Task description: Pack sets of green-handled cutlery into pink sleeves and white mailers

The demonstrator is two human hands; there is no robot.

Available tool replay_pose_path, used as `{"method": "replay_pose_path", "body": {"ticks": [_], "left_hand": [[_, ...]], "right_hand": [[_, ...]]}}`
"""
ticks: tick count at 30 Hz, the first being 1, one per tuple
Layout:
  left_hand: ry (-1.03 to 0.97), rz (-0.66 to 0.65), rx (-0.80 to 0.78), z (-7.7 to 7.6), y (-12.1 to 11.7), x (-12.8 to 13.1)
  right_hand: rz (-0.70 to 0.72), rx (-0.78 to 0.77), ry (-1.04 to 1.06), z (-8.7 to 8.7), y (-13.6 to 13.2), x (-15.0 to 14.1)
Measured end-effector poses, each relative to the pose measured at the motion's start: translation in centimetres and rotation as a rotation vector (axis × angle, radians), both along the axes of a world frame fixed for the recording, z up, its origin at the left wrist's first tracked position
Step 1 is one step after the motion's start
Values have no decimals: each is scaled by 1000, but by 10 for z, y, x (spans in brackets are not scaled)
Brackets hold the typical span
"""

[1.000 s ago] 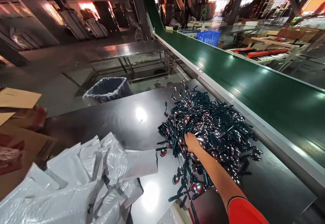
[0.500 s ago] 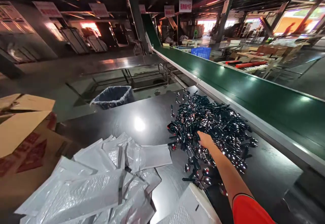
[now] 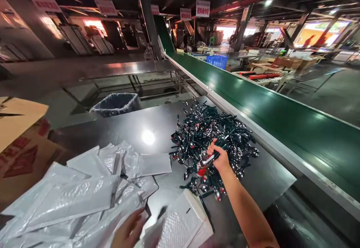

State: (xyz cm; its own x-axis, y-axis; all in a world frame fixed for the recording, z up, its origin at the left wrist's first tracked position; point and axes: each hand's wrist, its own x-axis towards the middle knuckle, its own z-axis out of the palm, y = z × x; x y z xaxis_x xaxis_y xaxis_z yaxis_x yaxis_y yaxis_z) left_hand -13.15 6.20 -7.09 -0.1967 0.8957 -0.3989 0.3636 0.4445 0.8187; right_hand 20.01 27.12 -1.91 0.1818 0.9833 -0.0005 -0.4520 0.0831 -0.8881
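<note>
Spoons (image 3: 204,161) sit clenched in the right hand (image 3: 221,159), left hand (image 3: 126,233) open on bubble mailers (image 3: 73,199).

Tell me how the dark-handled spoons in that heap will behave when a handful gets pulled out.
The dark-handled spoons will likely snag, being tangled in a loose heap, so the right hand may drag neighbours along. Their shiny bowls look slippery. Loose ones could skid on the smooth dark table.

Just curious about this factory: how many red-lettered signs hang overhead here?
5: a sign at far left, a second sign, a third sign, and two more signs towards the far end of the green conveyor belt. Others may be hidden.
</note>
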Motion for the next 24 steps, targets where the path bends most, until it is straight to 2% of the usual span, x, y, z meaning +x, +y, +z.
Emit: {"method": "replay_pose_path", "body": {"ticks": [2, 4, 6, 7, 9, 12, 15, 18, 21, 24], "left_hand": [[-534, 140, -9, 23, 12, 48], [-976, 152, -147, 44, 24, 97], [-1214, 116, -329, 58, 31, 131], [-1264, 83, -391, 60, 32, 142], [-1275, 34, -451, 58, 28, 149], [-1181, 41, -411, 48, 19, 142], [-1075, 48, -371, 42, 12, 135], [-993, 45, -341, 46, 6, 133], [-917, 86, -236, 55, 0, 131], [-843, 94, -116, 61, -6, 129]], "right_hand": [[198, -23, 223, 8, -36, -12], [405, -47, 453, 13, -66, -28], [531, -61, 568, 15, -88, -43], [556, -61, 581, 14, -96, -49], [545, -45, 543, 12, -106, -55], [494, -16, 407, 8, -117, -54], [573, -29, 317, 7, -126, -46], [628, -84, 189, 7, -134, -40], [551, -205, 53, 6, -140, -40], [492, -324, 7, 4, -148, -42]]}}
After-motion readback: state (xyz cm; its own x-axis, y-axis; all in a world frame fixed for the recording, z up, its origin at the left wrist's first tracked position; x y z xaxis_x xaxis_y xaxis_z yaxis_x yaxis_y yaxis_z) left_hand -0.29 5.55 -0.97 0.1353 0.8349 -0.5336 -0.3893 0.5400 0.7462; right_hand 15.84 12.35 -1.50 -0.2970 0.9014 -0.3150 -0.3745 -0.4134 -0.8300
